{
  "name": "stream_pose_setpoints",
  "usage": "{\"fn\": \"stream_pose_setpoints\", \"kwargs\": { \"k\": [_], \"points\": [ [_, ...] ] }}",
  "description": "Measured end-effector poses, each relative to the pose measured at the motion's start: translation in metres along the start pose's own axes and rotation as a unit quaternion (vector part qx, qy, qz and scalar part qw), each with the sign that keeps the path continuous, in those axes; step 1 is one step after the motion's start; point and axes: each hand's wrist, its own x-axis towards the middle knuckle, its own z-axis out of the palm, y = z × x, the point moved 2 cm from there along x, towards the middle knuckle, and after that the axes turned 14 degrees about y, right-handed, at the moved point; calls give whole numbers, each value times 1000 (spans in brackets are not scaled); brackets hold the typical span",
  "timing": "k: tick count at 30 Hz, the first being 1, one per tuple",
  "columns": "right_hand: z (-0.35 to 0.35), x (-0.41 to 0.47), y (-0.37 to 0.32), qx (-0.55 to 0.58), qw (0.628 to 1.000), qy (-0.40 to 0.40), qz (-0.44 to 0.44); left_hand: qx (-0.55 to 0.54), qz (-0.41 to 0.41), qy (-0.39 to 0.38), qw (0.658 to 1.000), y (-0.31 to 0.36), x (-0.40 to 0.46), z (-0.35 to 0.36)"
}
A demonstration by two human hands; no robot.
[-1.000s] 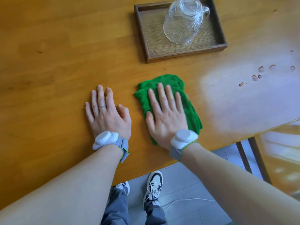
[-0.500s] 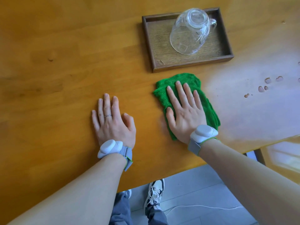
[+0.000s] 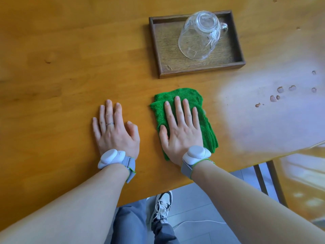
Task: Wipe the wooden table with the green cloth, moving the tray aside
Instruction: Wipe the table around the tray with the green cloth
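Our right hand presses flat, fingers straight, on the folded green cloth near the surface's front edge. Our left hand lies flat beside it, gripping nothing. The tray, just beyond the cloth, holds an upturned glass mug. Droplets dot the right.

No text or labels — nothing legible anywhere.

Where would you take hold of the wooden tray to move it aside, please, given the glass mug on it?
Probably by the two short end walls of the tray, one hand from each side. The raised rim gives fingers a lip, and the glass mug, upside down toward the right end, would ride steadier with a level two-handed lift or slide.
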Motion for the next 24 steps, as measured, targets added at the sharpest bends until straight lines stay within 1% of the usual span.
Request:
{"fn": "stream_pose_setpoints", "kwargs": {
  "k": [12, 17, 20, 24],
  "points": [
    [2, 1, 1, -1, 1000, -15, 1, 1, -6, -23, 1000, 0, 0, 0],
    [3, 2, 2, -9, 999, -34, -4, 0, -11, -29, 1000, 1, 1, 2],
    [-5, 5, 1, -20, 997, -72, -9, 3, -12, -46, 999, 0, 2, -2],
    [-25, 20, -2, -22, 985, -172, -5, 30, -34, -135, 990, 12, 22, -13]
  ]
}}
